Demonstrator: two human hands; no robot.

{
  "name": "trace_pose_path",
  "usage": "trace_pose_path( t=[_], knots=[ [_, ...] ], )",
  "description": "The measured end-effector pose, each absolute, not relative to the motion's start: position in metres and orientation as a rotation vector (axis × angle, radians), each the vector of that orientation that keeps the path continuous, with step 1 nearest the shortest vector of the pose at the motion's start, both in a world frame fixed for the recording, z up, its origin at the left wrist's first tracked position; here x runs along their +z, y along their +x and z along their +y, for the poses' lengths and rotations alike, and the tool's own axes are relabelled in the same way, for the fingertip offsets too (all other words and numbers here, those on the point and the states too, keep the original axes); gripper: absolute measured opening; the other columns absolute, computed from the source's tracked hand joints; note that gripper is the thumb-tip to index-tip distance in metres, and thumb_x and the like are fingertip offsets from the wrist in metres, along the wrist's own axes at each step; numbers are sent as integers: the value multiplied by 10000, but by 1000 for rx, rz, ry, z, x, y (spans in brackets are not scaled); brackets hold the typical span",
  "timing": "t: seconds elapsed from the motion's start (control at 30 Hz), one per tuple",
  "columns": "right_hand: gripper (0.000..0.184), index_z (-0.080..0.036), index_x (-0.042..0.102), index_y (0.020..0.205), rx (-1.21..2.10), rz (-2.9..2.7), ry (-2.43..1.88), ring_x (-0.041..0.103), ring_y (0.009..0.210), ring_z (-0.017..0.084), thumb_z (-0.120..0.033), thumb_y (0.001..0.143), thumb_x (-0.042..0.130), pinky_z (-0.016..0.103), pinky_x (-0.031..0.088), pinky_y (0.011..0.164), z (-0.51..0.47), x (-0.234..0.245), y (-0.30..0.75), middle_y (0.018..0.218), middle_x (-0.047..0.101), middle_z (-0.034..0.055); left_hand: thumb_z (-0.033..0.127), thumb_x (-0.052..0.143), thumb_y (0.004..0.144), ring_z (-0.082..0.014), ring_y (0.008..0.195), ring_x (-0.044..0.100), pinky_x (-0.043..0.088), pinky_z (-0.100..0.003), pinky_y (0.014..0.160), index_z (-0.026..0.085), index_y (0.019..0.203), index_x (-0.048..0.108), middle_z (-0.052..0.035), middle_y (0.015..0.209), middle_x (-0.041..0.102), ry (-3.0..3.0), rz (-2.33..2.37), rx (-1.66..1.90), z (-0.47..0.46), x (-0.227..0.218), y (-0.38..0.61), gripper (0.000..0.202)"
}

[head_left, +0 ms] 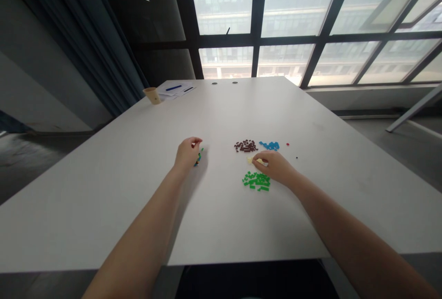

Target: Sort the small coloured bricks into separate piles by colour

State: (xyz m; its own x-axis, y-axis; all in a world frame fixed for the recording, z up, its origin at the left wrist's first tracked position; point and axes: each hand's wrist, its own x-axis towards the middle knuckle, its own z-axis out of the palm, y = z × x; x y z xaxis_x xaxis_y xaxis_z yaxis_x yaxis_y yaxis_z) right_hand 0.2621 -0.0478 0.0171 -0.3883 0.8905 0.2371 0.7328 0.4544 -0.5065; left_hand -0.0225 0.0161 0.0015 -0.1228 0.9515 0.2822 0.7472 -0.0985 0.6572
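Observation:
My left hand (188,152) is over the left-centre of the table, thumb and fingertips pinched together. Whatever may be between those fingertips is too small to make out. Just under and beside it stands a small assembly of toy bricks (199,157), green, blue and dark, partly hidden by the hand. My right hand (272,164) reaches down to a little group of pale yellow bricks (250,160), its thumb and forefinger closed at their edge. The hand covers part of that group, and I cannot tell if a brick is gripped.
Around the right hand lie piles of brown bricks (246,146), blue bricks (271,146) and green bricks (256,180). A red piece (287,144) and a black piece (296,157) lie further right. A paper cup (152,96) and papers with pens (177,90) are at the far left of the white table (221,225).

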Motion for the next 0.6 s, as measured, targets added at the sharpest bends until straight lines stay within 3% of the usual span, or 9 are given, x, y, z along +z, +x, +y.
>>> trace_pose_path(
  t=[0.1,0.27,0.43,0.6],
  knots=[
    [258,-183,660,750,471,-2189,-1374,525,640,128,-326,809,453,237,370,600,-46,18,268,725,645,39,222,477,748,-215,777,538,403,-380,767,174,786,650,-114,895,610,2017,2038,848,22,-10,-37,184],
    [230,-191,657,753,433,-2148,-1416,516,643,129,-314,793,467,239,369,609,-44,21,273,716,636,30,286,514,741,-231,799,538,414,-354,696,195,796,677,-92,878,603,2117,2035,670,20,-22,-31,194],
    [228,-193,657,764,412,-2100,-1466,514,638,129,-309,792,462,242,366,617,-42,23,276,717,636,27,237,493,744,-217,822,541,409,-323,719,188,746,664,-79,846,624,2231,2009,715,19,-19,-27,178],
    [234,-193,657,753,404,-2076,-1483,513,628,133,-309,791,457,243,363,610,-39,23,279,702,633,31,268,425,794,-169,734,567,435,-301,716,189,863,606,-50,830,644,2193,1792,920,13,-10,-14,210]
  ],
)
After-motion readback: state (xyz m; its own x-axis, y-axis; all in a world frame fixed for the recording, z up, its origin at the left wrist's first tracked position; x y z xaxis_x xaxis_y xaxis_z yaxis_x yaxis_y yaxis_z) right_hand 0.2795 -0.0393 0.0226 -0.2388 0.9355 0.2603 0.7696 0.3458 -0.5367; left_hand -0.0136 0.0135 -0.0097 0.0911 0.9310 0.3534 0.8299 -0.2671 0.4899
